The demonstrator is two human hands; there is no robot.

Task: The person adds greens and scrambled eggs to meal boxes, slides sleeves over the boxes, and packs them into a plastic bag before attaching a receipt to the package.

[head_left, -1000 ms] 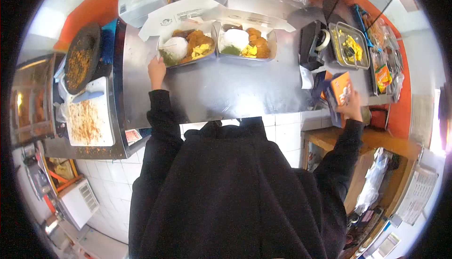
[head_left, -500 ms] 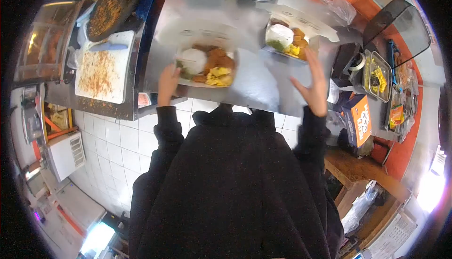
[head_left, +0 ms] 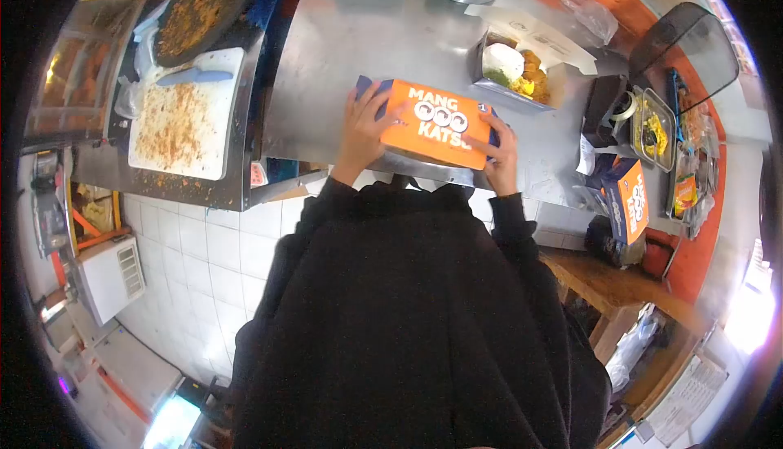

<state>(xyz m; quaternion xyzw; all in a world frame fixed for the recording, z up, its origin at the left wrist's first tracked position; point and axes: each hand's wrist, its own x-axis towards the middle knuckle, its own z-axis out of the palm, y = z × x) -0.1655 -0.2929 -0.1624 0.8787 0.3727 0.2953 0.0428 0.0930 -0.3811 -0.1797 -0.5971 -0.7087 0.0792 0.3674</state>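
An orange and dark blue food box (head_left: pixel 436 123), its lid closed, is at the front edge of the metal counter. My left hand (head_left: pixel 364 127) grips its left end, fingers over the dark blue side. My right hand (head_left: pixel 499 149) holds the right end, with the fingers over the corner. Behind it to the right, an open box (head_left: pixel 522 100) shows white rice (head_left: pixel 503 61), a green garnish, browned pieces and yellow egg. The inside of the closed box is hidden.
Another orange box (head_left: pixel 630 198) lies at the counter's right end, near a black tape dispenser (head_left: pixel 603 110) and a clear tub of yellow food (head_left: pixel 654 135). At left are a white cutting board (head_left: pixel 183 123) with a blue knife (head_left: pixel 194 76) and a dark round pan (head_left: pixel 200 17).
The near box, open with food showing before, is now closed with its orange top up. My right hand has moved left onto it, and both hands now hold its ends.
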